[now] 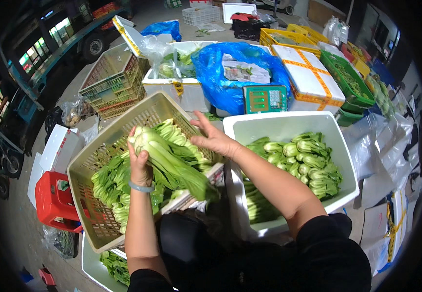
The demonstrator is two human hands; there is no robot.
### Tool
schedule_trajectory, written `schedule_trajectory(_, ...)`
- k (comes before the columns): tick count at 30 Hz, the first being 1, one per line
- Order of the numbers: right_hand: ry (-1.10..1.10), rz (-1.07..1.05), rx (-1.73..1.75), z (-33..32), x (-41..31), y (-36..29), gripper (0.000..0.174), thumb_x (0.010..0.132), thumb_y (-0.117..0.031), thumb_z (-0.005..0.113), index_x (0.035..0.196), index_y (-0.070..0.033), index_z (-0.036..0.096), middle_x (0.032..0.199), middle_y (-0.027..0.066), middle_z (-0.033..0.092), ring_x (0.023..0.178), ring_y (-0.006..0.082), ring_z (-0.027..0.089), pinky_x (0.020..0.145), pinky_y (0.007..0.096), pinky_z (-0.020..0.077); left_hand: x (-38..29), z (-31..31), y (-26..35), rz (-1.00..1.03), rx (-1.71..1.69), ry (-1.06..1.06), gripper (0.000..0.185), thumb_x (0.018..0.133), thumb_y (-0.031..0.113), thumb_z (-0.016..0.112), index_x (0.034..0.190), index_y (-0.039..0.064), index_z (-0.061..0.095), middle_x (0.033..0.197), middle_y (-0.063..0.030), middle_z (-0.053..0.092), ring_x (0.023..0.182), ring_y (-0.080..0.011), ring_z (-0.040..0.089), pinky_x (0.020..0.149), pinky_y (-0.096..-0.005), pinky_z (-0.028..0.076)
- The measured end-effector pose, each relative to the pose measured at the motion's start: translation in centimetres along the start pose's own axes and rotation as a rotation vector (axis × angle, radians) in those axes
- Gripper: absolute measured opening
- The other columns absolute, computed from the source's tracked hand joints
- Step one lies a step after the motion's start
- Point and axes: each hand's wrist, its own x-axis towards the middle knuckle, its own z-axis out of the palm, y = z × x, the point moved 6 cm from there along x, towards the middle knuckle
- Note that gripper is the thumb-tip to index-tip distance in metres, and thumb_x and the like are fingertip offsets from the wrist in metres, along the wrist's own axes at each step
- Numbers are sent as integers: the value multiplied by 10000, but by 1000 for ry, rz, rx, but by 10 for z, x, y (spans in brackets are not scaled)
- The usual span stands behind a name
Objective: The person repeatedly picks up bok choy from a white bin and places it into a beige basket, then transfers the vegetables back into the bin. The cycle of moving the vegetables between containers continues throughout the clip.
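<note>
My left hand (140,162) holds a bunch of bok choy (169,157) by its pale stem end, with the leaves hanging toward my body. A pale bangle (141,187) circles that wrist. My right hand (212,135) has its fingers spread, above the right side of a beige plastic crate (97,239), and nothing shows in it. Inside this crate lie more bok choy (110,179), in rows along both sides. To the right, a white foam box (284,122) holds bok choy heads (306,157) laid with stems showing.
Behind the crate stand a digital scale display (265,99), a large blue plastic bag (211,85) and an open foam box (176,91) of greens. A red plastic stool (52,199) touches the crate's left side area. A taped foam box (307,73) stands at back right.
</note>
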Motion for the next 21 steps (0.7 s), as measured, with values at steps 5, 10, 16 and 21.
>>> schedule_trajectory(5,-135,-170,64,19,-60,-39,1371,687,-405,903,1568,-44,-84,1523,237,331,1418,308,329,1169,383,268,-34,122,-19,-128,-225,-213,1008,779,381,786,1555,141,190,1389,-144,459,1254,-283,502,1077,-401,424)
schedule_trajectory(10,38,102,755,-30,-155,-7,909,738,-222,790,1511,-72,337,1401,116,522,1268,239,526,1082,389,422,-70,204,-44,-239,273,-535,989,951,360,634,1583,85,-75,1612,-195,158,1458,-263,243,1178,-371,219)
schedule_trajectory(16,102,-207,1496,-61,-248,6,775,765,-319,756,1419,-16,472,1322,191,603,1166,309,625,1018,462,505,-91,232,-58,-454,234,-623,848,979,649,412,1576,82,208,1539,-149,406,1459,-312,311,1203,-488,157)
schedule_trajectory(21,239,-342,1393,-93,-284,2,706,793,-338,741,1376,-8,518,1261,188,642,1110,297,656,974,464,535,-102,230,-71,-285,432,-667,661,983,495,563,1486,84,438,1450,-133,522,1371,-275,447,1161,-402,296)
